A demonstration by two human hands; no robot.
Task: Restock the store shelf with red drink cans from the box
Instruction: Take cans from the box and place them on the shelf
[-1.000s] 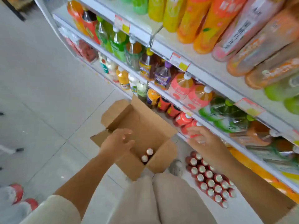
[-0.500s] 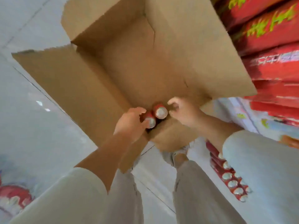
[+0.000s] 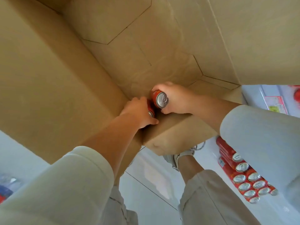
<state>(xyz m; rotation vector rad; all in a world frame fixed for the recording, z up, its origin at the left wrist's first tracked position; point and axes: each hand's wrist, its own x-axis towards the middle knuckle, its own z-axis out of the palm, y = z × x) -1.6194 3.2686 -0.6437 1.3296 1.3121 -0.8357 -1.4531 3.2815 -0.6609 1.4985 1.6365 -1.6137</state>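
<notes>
An open brown cardboard box (image 3: 68, 75) fills most of the view, and both my hands reach into its near corner. My right hand (image 3: 177, 99) is closed around a red drink can (image 3: 159, 98) whose silver top faces me, tilted up off the box floor. My left hand (image 3: 138, 112) wraps a second red can (image 3: 150, 111), mostly hidden under my fingers. The two cans touch each other. Several red cans (image 3: 246, 177) stand in rows on the low shelf at the lower right.
The box's near flap (image 3: 178, 135) hangs toward my legs. My shoe (image 3: 177, 157) stands on the pale tiled floor (image 3: 151, 184) just below the box. A shelf edge with a price label (image 3: 274, 104) shows at the right. Bottles (image 3: 8, 187) lie blurred at the far left.
I have bent down close over the box. My hands went from above the box and the shelf into its corner and closed on the two cans; the right one is lifting.
</notes>
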